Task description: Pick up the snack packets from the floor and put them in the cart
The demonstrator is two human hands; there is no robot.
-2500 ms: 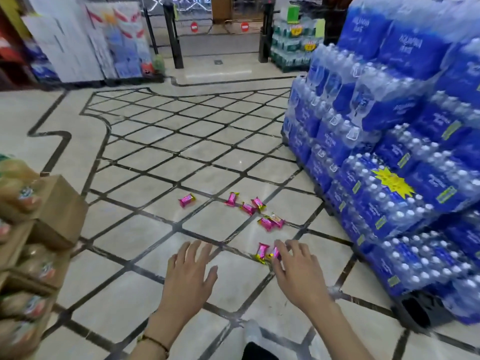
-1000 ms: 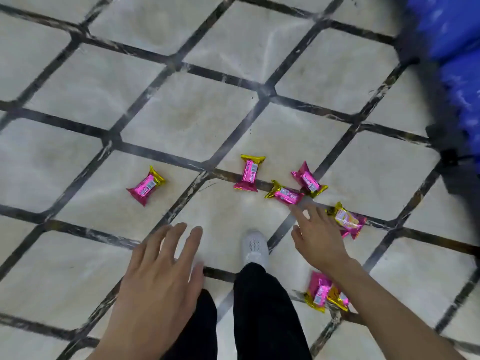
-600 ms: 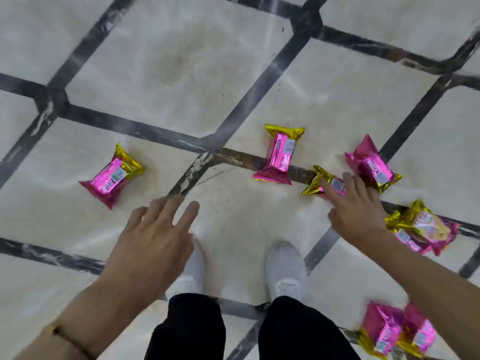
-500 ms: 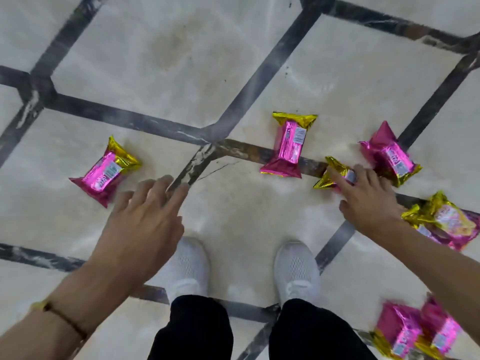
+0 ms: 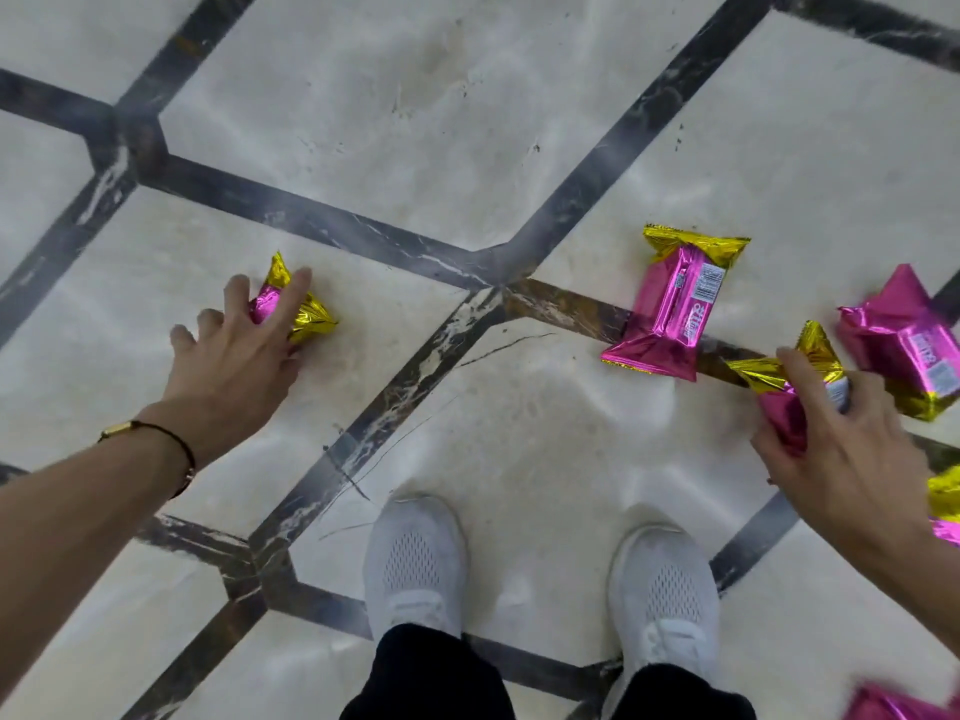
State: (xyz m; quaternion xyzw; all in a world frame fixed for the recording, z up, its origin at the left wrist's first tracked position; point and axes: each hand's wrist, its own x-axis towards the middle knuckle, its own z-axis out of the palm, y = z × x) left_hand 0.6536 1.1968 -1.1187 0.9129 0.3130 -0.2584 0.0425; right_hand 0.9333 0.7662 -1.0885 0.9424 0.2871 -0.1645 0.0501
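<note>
- Left grip grasps lone packet; bare floor all round.
- Right grip pinches second packet, just beside middle packet and edge packet.

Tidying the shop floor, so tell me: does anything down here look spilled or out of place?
Yes. Pink-and-gold snack packets lie scattered askew on the tiled floor. The left hand grips one packet, the right hand holds a second packet; a third packet lies loose across a dark tile line, a fourth packet beside the right hand.
</note>
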